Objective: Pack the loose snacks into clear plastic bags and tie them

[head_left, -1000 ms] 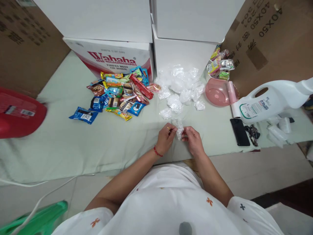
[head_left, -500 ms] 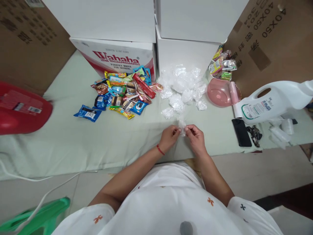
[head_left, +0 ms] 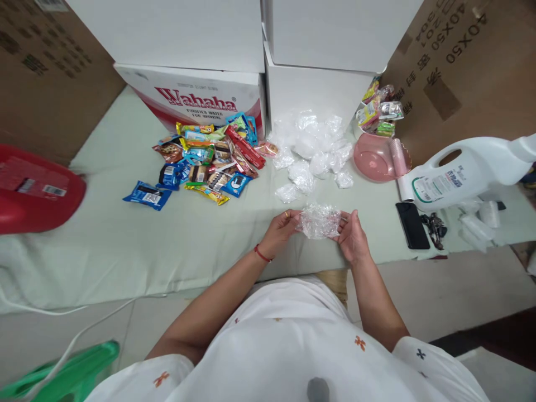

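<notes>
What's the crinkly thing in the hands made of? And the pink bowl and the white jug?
The crinkly thing seems to be thin, clear plastic film: it's shiny, wrinkled and see-through. The pink bowl is probably smooth, tinted plastic, since it's see-through, though glass is possible. The white jug looks like opaque plastic, with a moulded shape and soft shine.

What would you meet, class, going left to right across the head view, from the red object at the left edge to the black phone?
Red object, leftmost blue snack packet, left hand, crumpled clear plastic, right hand, black phone.
</notes>
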### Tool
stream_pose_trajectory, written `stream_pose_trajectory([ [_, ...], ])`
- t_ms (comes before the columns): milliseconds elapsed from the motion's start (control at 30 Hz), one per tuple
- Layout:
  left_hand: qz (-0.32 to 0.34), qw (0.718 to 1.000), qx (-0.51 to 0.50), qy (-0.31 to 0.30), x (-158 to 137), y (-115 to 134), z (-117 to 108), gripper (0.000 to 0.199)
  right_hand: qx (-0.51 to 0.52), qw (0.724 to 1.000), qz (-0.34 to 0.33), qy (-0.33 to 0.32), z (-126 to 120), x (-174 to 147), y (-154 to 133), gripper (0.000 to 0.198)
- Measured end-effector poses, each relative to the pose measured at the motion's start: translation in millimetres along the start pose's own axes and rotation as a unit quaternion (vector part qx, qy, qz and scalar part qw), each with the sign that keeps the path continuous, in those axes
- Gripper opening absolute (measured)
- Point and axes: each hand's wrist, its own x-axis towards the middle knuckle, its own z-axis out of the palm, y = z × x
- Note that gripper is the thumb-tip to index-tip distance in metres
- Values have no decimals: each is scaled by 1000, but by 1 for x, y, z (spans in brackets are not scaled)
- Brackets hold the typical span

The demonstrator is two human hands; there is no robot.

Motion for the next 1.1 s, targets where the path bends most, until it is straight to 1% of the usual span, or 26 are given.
stream_pose_trajectory([
  [67, 8, 1000, 8, -8, 0, 0, -1, 42, -20, 1000, 1, -22, 2, 0, -3, 54],
  [133, 22, 1000, 21, 5, 0, 2, -4, 43, -39, 999, -19, -7, 3, 2, -5, 47],
  [233, 45, 997, 59, 23, -1, 8, -9, 44, -34, 999, -29, 15, 2, 5, -5, 46],
  [367, 87, 983, 152, 55, -4, 13, -14, 45, -23, 999, -25, -9, 0, 2, -3, 44],
  [433, 108, 979, 167, 54, -5, 15, -16, 45, -15, 999, -19, -28, -1, -2, -3, 43],
  [500, 108, 983, 143, 34, -8, 16, -18, 42, -3, 998, -10, -55, -5, -6, -3, 41],
  [567, 83, 992, 99, 7, -12, 19, -19, 40, 11, 997, -5, -80, -10, -8, -6, 40],
  [633, 52, 997, 61, -20, -17, 23, -18, 41, 36, 995, -7, -89, -15, -7, -10, 43],
  [700, 31, 997, 48, -49, -22, 29, -16, 41, 63, 993, 4, -96, -16, -3, -17, 55],
  [733, 24, 996, 52, -66, -24, 32, -15, 41, 69, 991, 20, -109, -15, -1, -21, 63],
  [800, 16, 992, 72, -104, -27, 37, -12, 41, 53, 984, 66, -159, -9, 2, -27, 74],
  [833, 14, 989, 85, -121, -27, 39, -11, 40, 29, 977, 88, -191, -5, 3, -30, 73],
  [867, 16, 986, 99, -132, -28, 41, -11, 40, -1, 970, 106, -220, -1, 4, -32, 67],
  [900, 21, 984, 113, -135, -28, 44, -11, 40, -31, 963, 117, -239, 2, 4, -33, 59],
  [933, 28, 983, 125, -130, -28, 46, -11, 40, -55, 961, 118, -246, 5, 5, -33, 50],
  [1000, 36, 983, 139, -112, -31, 49, -15, 41, -72, 969, 92, -217, 8, 6, -33, 39],
  [1100, 29, 984, 131, -114, -38, 53, -24, 42, -50, 989, 27, -140, 6, 10, -29, 39],
])
